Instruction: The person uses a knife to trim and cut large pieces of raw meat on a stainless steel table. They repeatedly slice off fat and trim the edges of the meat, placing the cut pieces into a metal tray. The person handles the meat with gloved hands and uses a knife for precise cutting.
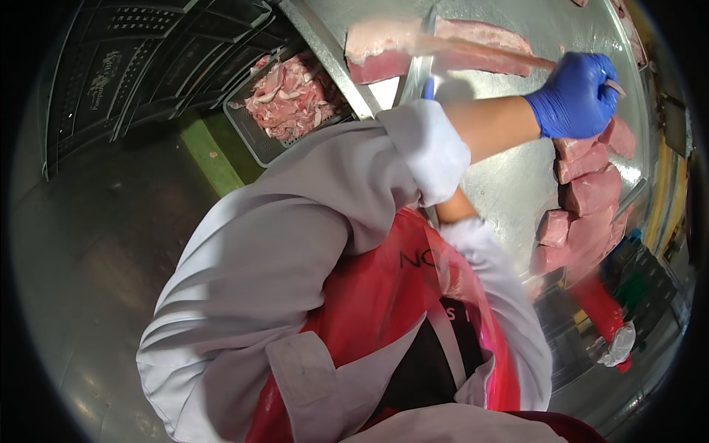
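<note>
My left hand (574,96), in a blue glove, reaches across to the right and is closed round the handle of a knife (517,56). The blade is blurred and points left over a long slab of pale pink meat (473,44) with a fatty edge. Another thick piece of meat (380,52) lies to its left, across a narrow metal bar (419,70). My right forearm passes beneath the left one. Only a blue bit of my right hand (428,90) shows beside the bar; its fingers are hidden.
Cut meat chunks (591,188) lie along the right side of the metal table (498,184). At upper left a dark crate (258,151) holds meat trimmings (292,100), near stacked black crates (111,81). A red-sleeved arm with a pale glove (619,345) is at lower right.
</note>
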A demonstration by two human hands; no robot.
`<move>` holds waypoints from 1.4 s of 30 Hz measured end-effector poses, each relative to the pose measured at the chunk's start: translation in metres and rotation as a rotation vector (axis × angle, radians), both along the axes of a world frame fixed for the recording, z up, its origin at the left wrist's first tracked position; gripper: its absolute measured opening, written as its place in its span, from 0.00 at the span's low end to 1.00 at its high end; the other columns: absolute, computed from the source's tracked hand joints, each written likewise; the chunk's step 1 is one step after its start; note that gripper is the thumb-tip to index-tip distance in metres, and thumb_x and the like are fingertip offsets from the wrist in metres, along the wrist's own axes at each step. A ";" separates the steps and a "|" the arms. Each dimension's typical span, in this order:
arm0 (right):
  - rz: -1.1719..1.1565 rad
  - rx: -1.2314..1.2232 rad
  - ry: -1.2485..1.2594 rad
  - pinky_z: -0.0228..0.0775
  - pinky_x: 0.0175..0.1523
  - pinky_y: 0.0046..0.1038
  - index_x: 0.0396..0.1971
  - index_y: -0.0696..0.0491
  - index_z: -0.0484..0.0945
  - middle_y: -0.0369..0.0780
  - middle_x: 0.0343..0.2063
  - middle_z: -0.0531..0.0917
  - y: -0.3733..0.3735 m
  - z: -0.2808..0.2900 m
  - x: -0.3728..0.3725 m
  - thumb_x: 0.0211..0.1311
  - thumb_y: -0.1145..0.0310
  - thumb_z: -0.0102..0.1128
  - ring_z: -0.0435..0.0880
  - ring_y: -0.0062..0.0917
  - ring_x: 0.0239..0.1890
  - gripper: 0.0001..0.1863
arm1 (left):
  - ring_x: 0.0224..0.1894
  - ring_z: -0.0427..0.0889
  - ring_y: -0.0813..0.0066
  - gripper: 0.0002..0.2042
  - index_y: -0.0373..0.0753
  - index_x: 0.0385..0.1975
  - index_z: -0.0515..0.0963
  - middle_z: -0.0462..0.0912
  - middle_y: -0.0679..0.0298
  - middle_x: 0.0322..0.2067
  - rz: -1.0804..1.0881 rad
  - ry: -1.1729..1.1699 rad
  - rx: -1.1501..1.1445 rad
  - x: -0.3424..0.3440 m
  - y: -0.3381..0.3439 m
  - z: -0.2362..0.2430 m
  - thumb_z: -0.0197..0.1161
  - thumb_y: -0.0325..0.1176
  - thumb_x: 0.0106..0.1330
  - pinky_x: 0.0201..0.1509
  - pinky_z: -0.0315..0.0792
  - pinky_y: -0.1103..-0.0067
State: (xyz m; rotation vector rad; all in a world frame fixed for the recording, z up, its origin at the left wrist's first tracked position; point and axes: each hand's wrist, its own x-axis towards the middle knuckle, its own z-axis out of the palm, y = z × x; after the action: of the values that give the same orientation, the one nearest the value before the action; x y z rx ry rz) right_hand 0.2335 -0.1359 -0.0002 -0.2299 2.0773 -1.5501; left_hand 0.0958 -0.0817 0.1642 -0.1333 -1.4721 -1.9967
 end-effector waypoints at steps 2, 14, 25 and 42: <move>0.031 -0.022 -0.002 0.76 0.37 0.30 0.64 0.58 0.63 0.40 0.25 0.81 -0.013 -0.002 0.001 0.68 0.64 0.55 0.82 0.25 0.27 0.28 | 0.27 0.83 0.47 0.05 0.33 0.21 0.78 0.81 0.48 0.21 0.091 0.040 -0.002 0.006 -0.001 0.005 0.61 0.27 0.55 0.32 0.77 0.64; -0.028 0.012 -0.026 0.75 0.34 0.31 0.59 0.58 0.67 0.41 0.25 0.81 -0.064 0.001 -0.058 0.68 0.66 0.56 0.82 0.25 0.26 0.23 | 0.25 0.82 0.46 0.05 0.33 0.21 0.76 0.80 0.47 0.21 0.009 0.092 0.004 0.011 0.006 0.037 0.62 0.27 0.55 0.30 0.76 0.64; 0.026 0.005 0.000 0.74 0.32 0.32 0.54 0.58 0.70 0.41 0.25 0.81 -0.087 0.012 -0.046 0.68 0.67 0.58 0.82 0.26 0.26 0.19 | 0.24 0.81 0.46 0.04 0.33 0.20 0.76 0.79 0.48 0.20 0.039 0.119 0.001 0.006 -0.004 0.063 0.62 0.26 0.53 0.29 0.76 0.64; -0.069 -0.145 -0.200 0.70 0.22 0.27 0.63 0.51 0.64 0.40 0.21 0.79 -0.122 0.020 -0.046 0.67 0.72 0.56 0.77 0.22 0.17 0.25 | 0.26 0.80 0.48 0.03 0.36 0.21 0.77 0.79 0.51 0.22 0.084 0.271 0.013 -0.010 0.027 0.125 0.61 0.27 0.51 0.31 0.75 0.62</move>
State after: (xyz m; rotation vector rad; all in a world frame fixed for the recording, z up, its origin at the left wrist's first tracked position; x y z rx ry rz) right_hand 0.1877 -0.2582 0.0197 -0.0530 1.8390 -1.6932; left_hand 0.0856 -0.0549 0.2891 -0.3189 -1.2707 -1.8394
